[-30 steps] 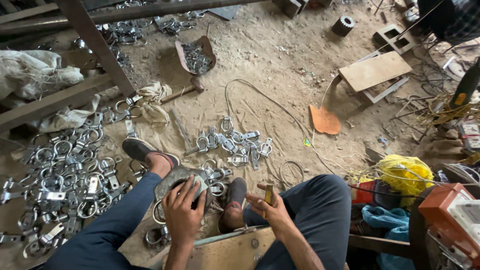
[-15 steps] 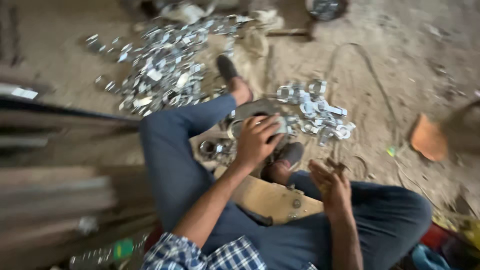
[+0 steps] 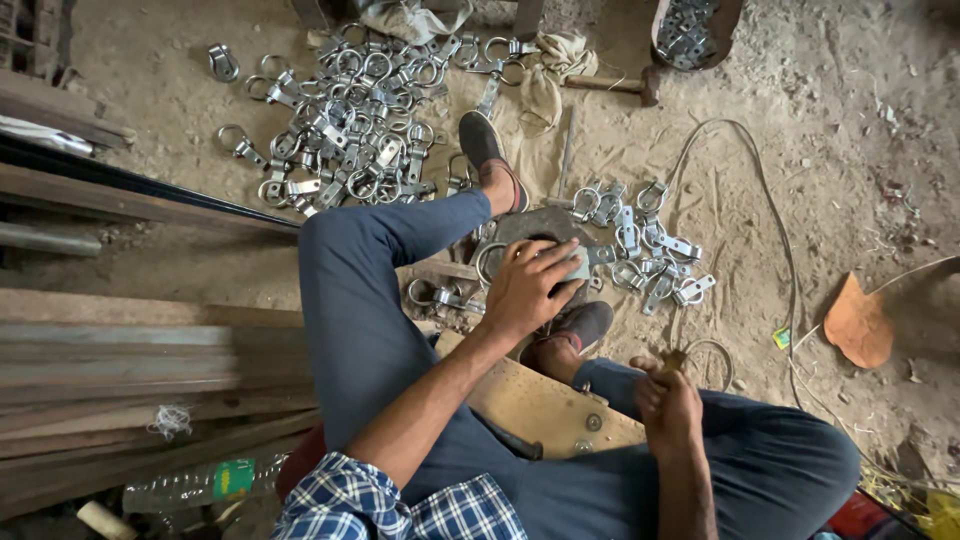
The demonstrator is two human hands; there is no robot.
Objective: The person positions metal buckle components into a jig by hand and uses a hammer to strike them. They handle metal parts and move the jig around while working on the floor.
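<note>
I sit on a low wooden seat (image 3: 535, 405) with my legs apart over a dirt floor. My left hand (image 3: 528, 287) presses a small grey metal clamp piece (image 3: 577, 264) onto a round dark iron block (image 3: 535, 226) between my feet. My right hand (image 3: 668, 396) rests by my right knee, closed around a short wooden handle (image 3: 673, 360); its head is hidden. A small pile of shiny metal ring clamps (image 3: 645, 252) lies just right of the block. A bigger heap of the same clamps (image 3: 355, 110) lies beyond my left shoe (image 3: 487, 150).
Long steel bars and wooden planks (image 3: 130, 340) lie along the left. A hammer (image 3: 610, 85) and a scoop holding clamps (image 3: 695, 30) sit at the top. A wire (image 3: 770, 220) loops across the dirt; an orange shard (image 3: 860, 325) lies right. A plastic bottle (image 3: 200, 485) lies bottom left.
The view has swung left and down, then settled. My left hand stays on the block holding the clamp piece. My right hand has drawn back toward my knee with the handle.
</note>
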